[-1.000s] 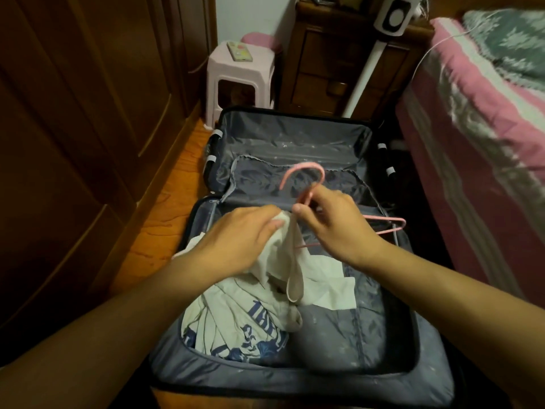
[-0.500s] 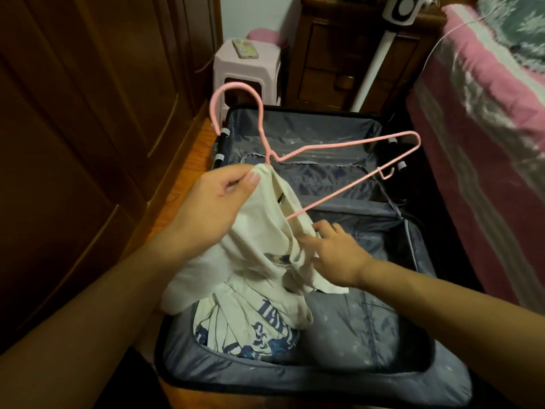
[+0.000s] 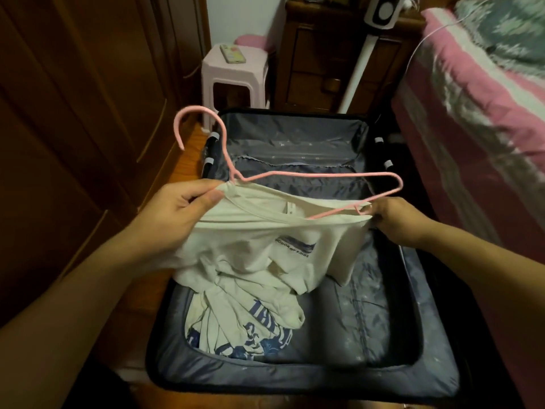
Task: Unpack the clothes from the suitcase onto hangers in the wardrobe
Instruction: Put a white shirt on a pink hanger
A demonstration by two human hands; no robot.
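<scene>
The hanger's (image 3: 298, 178) left arm is hidden inside the shirt (image 3: 259, 231). The right hand's (image 3: 398, 222) fingertips are concealed behind shirt fabric. The shirt's chest print is small, apparently "HONOR OF KINGS". The bed (image 3: 472, 98) is blurred and cut off at the right edge. The suitcase's (image 3: 295, 376) near edge is partly cropped.

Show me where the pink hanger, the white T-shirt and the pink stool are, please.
pink hanger (image 3: 309, 174): head view, on its upper wire arm.
white T-shirt (image 3: 253, 231): head view, on the chest fabric below the collar.
pink stool (image 3: 212, 62): head view, on the seat's left part.
</scene>
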